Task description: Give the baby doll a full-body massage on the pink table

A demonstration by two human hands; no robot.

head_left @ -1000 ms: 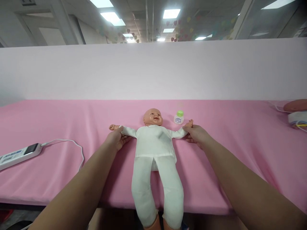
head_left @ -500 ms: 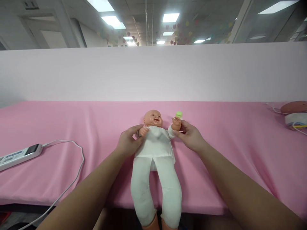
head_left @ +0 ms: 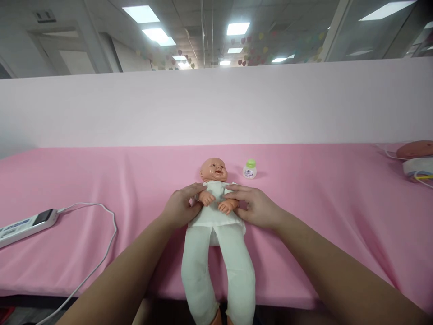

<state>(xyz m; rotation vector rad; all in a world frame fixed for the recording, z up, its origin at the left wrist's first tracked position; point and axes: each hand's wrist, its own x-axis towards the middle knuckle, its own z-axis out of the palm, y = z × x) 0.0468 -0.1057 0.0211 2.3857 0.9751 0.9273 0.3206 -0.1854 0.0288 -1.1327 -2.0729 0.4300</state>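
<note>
Right, we had the white-clothed doll [head_left: 215, 220] on its back on the pink-covered worktop [head_left: 304, 189], head toward the white wall [head_left: 216, 108], legs running out past the near edge. Our left hand [head_left: 179, 205] was grasping one of its arms, fingers up near the shoulder, thumb tucked in below. Across from it, our right hand [head_left: 259, 207] had the other arm between thumb and fingers, fingertips reaching over the chest. So both doll arms lay folded inward, the small hands close together but apart, above the belly. Up near the doll's head, to the right, the green-capped bottle [head_left: 250, 170] stood upright. Well over to our left we saw a long white device [head_left: 27, 228] with a dark panel, its white cable [head_left: 113, 225] looping down over the near edge.
</note>
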